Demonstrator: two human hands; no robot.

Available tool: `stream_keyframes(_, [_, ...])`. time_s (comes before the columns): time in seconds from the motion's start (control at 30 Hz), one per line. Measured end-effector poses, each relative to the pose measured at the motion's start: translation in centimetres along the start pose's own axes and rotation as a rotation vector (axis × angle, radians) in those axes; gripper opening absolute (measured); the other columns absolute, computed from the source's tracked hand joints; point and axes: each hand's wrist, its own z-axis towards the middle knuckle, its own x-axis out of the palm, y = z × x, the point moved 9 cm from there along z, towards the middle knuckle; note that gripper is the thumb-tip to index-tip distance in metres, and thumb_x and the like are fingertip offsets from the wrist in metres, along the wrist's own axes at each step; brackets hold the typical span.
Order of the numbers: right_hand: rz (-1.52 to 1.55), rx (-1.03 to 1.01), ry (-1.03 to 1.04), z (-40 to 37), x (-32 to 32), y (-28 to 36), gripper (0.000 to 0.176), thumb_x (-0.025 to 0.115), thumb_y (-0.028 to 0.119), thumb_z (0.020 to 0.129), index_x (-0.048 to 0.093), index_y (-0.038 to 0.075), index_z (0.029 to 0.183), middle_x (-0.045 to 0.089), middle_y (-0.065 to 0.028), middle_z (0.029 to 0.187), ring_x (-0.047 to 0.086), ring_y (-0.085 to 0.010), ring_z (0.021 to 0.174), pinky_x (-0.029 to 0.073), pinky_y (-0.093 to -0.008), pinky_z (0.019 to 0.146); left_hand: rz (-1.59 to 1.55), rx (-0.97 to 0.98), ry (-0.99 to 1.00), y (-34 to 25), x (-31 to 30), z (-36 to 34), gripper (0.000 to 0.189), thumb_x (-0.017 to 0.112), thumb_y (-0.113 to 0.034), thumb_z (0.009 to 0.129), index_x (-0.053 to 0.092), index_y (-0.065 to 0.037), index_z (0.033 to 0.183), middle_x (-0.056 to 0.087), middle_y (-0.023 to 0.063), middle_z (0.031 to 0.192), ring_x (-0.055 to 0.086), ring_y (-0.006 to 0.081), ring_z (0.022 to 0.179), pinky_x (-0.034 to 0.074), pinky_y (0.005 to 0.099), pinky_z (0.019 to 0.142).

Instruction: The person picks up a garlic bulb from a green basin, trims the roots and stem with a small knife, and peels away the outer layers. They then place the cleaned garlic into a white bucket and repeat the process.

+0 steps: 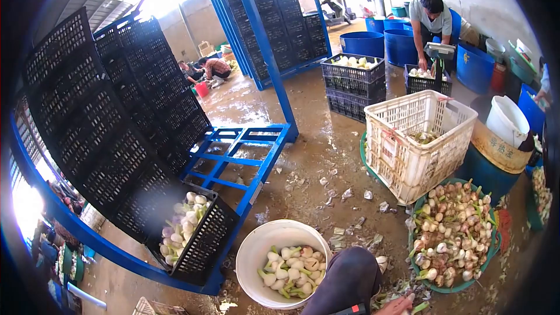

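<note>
At the bottom edge, my left hand (396, 305) comes in beside my dark-trousered knee (350, 277), its fingers closed. A fresh garlic's green stalk (420, 307) sticks out by the fingertips; its bulb is hidden or out of frame. My right hand does not show. Left of the knee stands a white bucket (248, 262) partly filled with trimmed white garlic bulbs (291, 271). To the right, a green round basket (494, 245) is heaped with untrimmed garlic (452, 230), brownish and still bearing roots and stalks.
A black crate (213, 245) of garlic rests on a blue metal rack (256, 181), beside stacked black crates (99, 134). A white crate (402, 163) stands ahead right. Peelings litter the wet floor (309, 186). A person (431, 20) works over another crate at back right; others crouch farther off.
</note>
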Motion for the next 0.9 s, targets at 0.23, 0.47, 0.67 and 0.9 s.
stream_keyframes(0.23, [-0.100,0.286,0.074,2.2,-3.1,10.4,0.041,0.047,0.032,0.093,0.059,-0.006,0.098,0.062,-0.0267,0.089,0.057,-0.0435,0.082,0.045,-0.0489,0.075,-0.103,0.205,0.009,-1.7,1.0,-0.6,0.031,0.059,-0.024,0.089,0.049,-0.004,0.110,0.055,0.0074,0.090,0.050,0.0144,0.081,0.045,0.0310,0.068])
stream_keyframes(0.47, [-0.161,0.031,0.259,1.7,-3.0,10.9,0.028,0.050,0.024,0.090,0.062,0.002,0.101,0.061,-0.0262,0.099,0.054,-0.0436,0.094,0.042,-0.0469,0.085,-0.498,-0.254,0.180,4.8,2.7,0.4,0.037,0.042,-0.041,0.094,0.059,-0.009,0.088,0.052,0.0021,0.058,0.040,0.0135,0.039,0.030,0.0270,0.036])
stream_keyframes(0.67, [0.036,0.076,0.148,3.3,-6.4,13.1,0.039,0.055,0.023,0.090,0.054,-0.004,0.117,0.059,-0.0265,0.109,0.054,-0.0398,0.105,0.041,-0.0425,0.092,-0.619,-0.458,0.351,3.2,5.0,-1.7,0.050,0.035,-0.048,0.094,0.061,-0.008,0.084,0.052,0.0030,0.054,0.039,0.0120,0.035,0.028,0.0261,0.033])
stream_keyframes(0.9, [-0.181,0.085,0.105,4.7,-4.4,10.8,0.037,0.059,0.029,0.087,0.062,-0.004,0.103,0.065,-0.0211,0.090,0.062,-0.0379,0.081,0.048,-0.0425,0.074,-0.251,-0.099,0.529,3.9,4.8,-0.8,0.033,0.043,-0.032,0.094,0.060,-0.004,0.097,0.055,0.0043,0.065,0.050,0.0127,0.045,0.039,0.0261,0.038])
